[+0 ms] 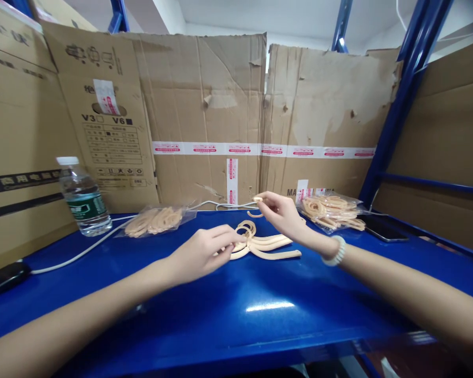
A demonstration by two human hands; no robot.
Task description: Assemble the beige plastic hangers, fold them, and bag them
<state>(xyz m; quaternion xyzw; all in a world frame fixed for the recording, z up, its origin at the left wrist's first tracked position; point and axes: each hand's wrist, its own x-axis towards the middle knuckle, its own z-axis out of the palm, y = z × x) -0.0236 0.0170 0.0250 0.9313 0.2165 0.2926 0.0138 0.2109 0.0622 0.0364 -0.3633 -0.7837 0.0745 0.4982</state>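
A bundle of beige, rubbery-looking tubes [270,242] lies on the blue table, gathered at one point, with loops behind and to the left and loose ends fanning to the right. My left hand [205,252] is closed on the bundle near its gathered point, thumb and fingers pinched together. Above and behind it, my right hand [281,212] is raised, its fingertips pinching the end of a beige tube [257,199]. A curved length of beige tube [254,214] shows just under those fingers; whether it is the same piece is hidden. A pale beaded band circles the right wrist.
Clear bags of beige coils lie behind on the left [153,220] and right [331,210]. A water bottle [84,202] stands at left, beside a white cable [82,257] and a black device [6,278]. A phone [384,229] lies at right. Cardboard [205,115] walls the back.
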